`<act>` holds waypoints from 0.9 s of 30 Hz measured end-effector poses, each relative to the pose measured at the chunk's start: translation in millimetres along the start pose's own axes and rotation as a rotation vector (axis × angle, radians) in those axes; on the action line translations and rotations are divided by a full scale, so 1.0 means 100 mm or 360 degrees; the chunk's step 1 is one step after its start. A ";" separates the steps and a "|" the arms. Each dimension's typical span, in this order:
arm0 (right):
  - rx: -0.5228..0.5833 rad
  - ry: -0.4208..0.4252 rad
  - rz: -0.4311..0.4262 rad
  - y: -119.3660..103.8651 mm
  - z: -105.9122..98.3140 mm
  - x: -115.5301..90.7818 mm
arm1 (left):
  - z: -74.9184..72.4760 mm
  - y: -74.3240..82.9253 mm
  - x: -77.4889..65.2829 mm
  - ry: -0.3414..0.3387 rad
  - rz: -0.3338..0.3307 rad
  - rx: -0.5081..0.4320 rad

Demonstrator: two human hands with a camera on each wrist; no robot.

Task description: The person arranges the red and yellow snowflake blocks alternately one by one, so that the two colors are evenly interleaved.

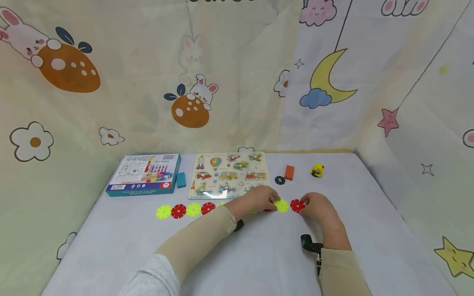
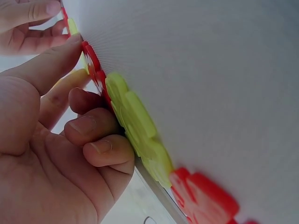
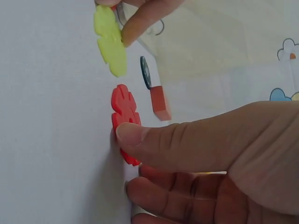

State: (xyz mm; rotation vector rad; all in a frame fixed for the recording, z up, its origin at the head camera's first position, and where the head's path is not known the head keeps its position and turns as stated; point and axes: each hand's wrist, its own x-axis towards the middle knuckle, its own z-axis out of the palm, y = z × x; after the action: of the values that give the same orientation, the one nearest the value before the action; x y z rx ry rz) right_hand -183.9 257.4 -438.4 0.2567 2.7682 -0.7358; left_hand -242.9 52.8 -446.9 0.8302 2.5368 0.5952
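Red and yellow notched plastic snowflake discs lie in a row across the table, a yellow disc at its left end. My left hand reaches over the row and pinches a yellow disc near the right end with thumb and finger. Just right of it, my right hand pinches a red disc by its outer edge. In the right wrist view a small gap separates this red disc from the yellow disc. My left hand and forearm hide part of the row.
Behind the row lie a picture puzzle board, a boxed toy set and a teal block. Farther right are a black round token, an orange block and a yellow duck toy. Printed cloth walls enclose the table.
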 end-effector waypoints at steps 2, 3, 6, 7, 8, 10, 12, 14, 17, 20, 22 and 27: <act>-0.0001 -0.0008 -0.0004 -0.02 0.02 0.00 | 0.02 -0.01 0.01 0.0003 0.0006 0.0006; -0.0003 -0.0008 -0.0008 -0.02 0.03 0.01 | 0.03 -0.01 0.01 0.0003 0.0005 0.0010; -0.0016 -0.0024 -0.0011 -0.01 0.04 0.01 | 0.08 0.00 0.03 0.0007 0.0010 0.0025; -0.0020 -0.0026 -0.0011 0.00 0.05 0.01 | 0.09 0.00 0.03 0.0010 0.0009 0.0025; -0.0027 -0.0024 -0.0015 0.00 0.05 0.01 | 0.09 0.01 0.03 0.0011 0.0008 0.0019; -0.0032 -0.0022 -0.0030 0.02 0.05 0.01 | 0.10 0.03 0.03 0.0015 0.0008 0.0005; -0.0030 -0.0020 -0.0038 0.03 0.04 0.02 | 0.09 0.05 0.02 0.0018 0.0009 0.0001; -0.0030 -0.0023 -0.0052 0.03 0.04 0.04 | 0.08 0.06 0.02 0.0018 0.0013 0.0013; -0.0026 -0.0030 -0.0065 0.03 0.04 0.07 | 0.07 0.06 0.04 0.0023 0.0021 0.0071; -0.0024 -0.0044 -0.0078 0.02 0.03 0.09 | 0.08 0.05 0.06 0.0025 0.0028 0.0129; -0.0024 -0.0057 -0.0078 0.02 0.03 0.08 | 0.09 0.04 0.07 0.0025 0.0030 0.0155; -0.0071 -0.0081 -0.0070 -0.01 -0.04 0.01 | 0.11 0.05 0.06 0.0018 0.0083 0.0128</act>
State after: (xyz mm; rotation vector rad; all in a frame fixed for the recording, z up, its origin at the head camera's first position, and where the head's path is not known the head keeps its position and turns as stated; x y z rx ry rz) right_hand -186.1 259.1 -435.0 0.1664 2.7462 -0.6801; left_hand -240.1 63.1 -454.6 0.9263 2.5705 0.5185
